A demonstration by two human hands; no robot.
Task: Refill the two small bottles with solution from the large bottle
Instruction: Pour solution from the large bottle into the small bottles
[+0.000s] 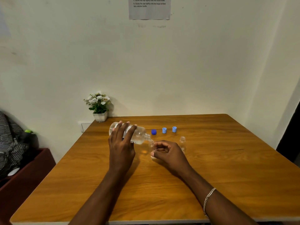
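Right hand grip was closed around the first small bottle, thumb and fingers pinching its body low down and steadying it upright on the counter. Left hand grip was wrapped over the label section of the large bottle, held tipped nearly horizontal with its open neck just above the small bottle's mouth; a thin stream appeared to bridge the two, though this was hard to resolve.

Second small bottle stood uncapped just behind the right hand, contents not discernible. Beyond, three caps sat in a row: dark blue cap, then two light blue caps.

Handling judgement: large bottle looked clear, rigid plastic, only partly full, so light but shifting; mid-body hold suited. Small bottle light and tippy, narrow mouth, likely slippery if wetted; low pinch advisable.
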